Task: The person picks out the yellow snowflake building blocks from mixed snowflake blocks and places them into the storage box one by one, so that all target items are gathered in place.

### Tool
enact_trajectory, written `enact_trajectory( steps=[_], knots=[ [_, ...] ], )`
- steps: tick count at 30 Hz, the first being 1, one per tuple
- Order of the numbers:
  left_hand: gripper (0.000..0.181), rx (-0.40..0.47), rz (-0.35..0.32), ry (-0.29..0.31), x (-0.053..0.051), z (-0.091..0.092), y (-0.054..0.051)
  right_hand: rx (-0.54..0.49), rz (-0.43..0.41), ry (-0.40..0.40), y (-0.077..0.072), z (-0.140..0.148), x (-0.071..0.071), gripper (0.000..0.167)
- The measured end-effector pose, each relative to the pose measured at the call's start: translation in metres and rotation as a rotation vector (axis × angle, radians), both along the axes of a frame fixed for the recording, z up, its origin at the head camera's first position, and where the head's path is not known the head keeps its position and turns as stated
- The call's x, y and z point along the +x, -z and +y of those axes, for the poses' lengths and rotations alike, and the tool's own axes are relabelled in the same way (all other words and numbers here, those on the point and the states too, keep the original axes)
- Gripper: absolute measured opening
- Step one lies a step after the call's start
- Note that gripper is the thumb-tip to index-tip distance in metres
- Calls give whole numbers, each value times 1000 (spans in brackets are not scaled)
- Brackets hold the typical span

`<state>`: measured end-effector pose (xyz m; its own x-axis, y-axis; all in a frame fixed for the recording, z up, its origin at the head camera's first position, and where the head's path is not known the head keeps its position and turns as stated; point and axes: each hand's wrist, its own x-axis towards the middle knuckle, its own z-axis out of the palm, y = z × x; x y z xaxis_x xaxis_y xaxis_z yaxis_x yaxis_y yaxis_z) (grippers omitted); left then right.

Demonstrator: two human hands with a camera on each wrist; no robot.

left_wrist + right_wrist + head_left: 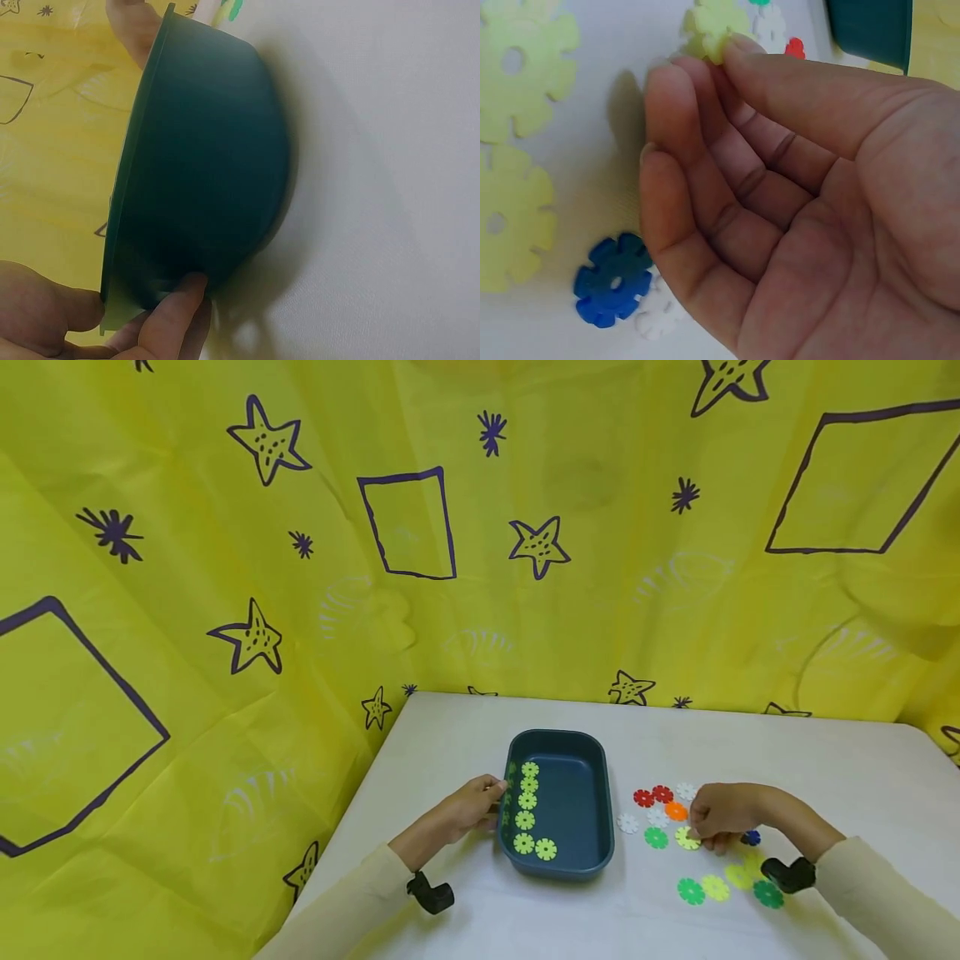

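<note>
The left hand (467,808) grips the left wall of a dark teal tray (570,870); in the left wrist view its thumb and fingers (176,319) pinch the tray's rim (202,150). Inside the tray, several yellow-green notched discs (527,801) form a column along the left side, with one more (546,849) beside the lowest. Right of the tray, the right hand (726,814) pinches the edge of a yellow disc (686,837). The right wrist view shows this disc (718,28) at the thumb tip of the curled right hand (780,195).
Around the right hand lie red (643,798), white (627,823), orange (677,811), green (656,837) and dark blue (751,837) discs. Nearer the front are green (691,892) and yellow (715,887) ones. A yellow patterned cloth (540,635) hangs behind the white table (450,743).
</note>
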<state>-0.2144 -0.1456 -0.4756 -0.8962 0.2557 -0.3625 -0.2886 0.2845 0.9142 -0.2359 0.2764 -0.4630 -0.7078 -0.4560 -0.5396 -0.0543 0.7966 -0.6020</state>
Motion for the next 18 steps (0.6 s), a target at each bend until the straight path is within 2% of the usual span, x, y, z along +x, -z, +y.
enact_trajectory(
  steps=[4, 8, 13, 18],
  knots=[
    [33, 1, -2, 1, 0, 1, 1, -9, -14, -21, -8, 1, -6, 13],
    [34, -4, 1, -1, -1, 1, 1, -26, -11, -48, -22, -1, -13, 13],
    [34, 0, -2, 0, -1, 0, 2, -46, 10, -83, -41, -7, -20, 14],
    [32, 3, -4, 0, -1, 0, 3, -24, 42, -116, -57, -17, -26, 15]
  ],
)
